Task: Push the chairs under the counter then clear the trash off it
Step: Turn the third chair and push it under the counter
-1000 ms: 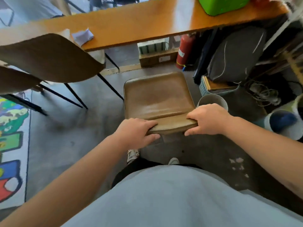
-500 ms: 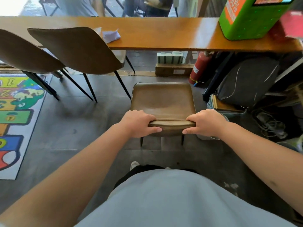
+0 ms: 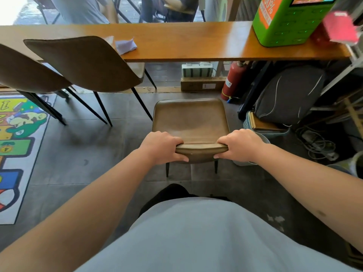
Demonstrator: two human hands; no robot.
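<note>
A brown leather chair point(image 3: 189, 119) stands in front of me, facing the long wooden counter point(image 3: 186, 44). My left hand point(image 3: 163, 147) and my right hand point(image 3: 240, 145) both grip the top edge of its backrest. Its seat sits short of the counter's front edge. Two more brown chairs, one point(image 3: 82, 63) and another point(image 3: 27, 73) farther left, are tucked partly under the counter. A crumpled white tissue point(image 3: 125, 45) lies on the counter behind the nearer of them.
A green charging kiosk point(image 3: 288, 20) and a red item point(image 3: 340, 27) stand on the counter's right end. Below are a red fire extinguisher point(image 3: 233, 79), a cardboard box point(image 3: 202, 85), a dark backpack point(image 3: 288, 93), a bucket and cables. A colourful mat point(image 3: 13, 146) covers the floor at left.
The chair has slid forward toward the counter with both hands on its backrest, and my view has lifted and squared up to the counter.
</note>
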